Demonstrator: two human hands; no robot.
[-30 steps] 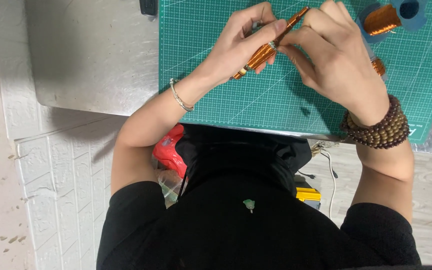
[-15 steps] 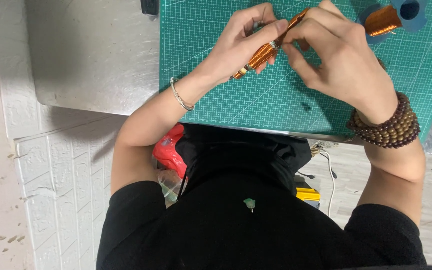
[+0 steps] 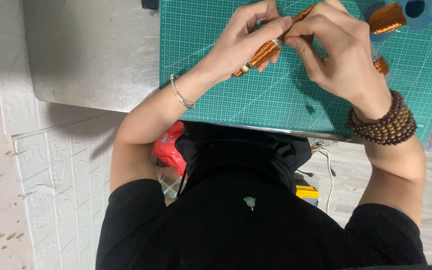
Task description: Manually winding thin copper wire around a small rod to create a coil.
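Observation:
A thin rod wrapped in copper-coloured wire (image 3: 262, 51) lies slanted between both hands above the green cutting mat (image 3: 256, 95). My left hand (image 3: 243, 37) grips the rod from the left, fingers curled round its middle. My right hand (image 3: 338, 52) pinches the rod's upper part with thumb and fingers. A silver bangle sits on my left wrist and a brown bead bracelet (image 3: 383, 122) on my right wrist.
A spool of copper wire with blue ends (image 3: 388, 16) lies at the mat's top right; a second small copper coil (image 3: 381, 65) peeks out behind my right hand. The mat rests on a grey metal table (image 3: 91, 55). Below are a red bag (image 3: 168, 150), a yellow object (image 3: 307, 192) and cables.
Both hands have shifted slightly up and left with the rod; the grip on it looks the same.

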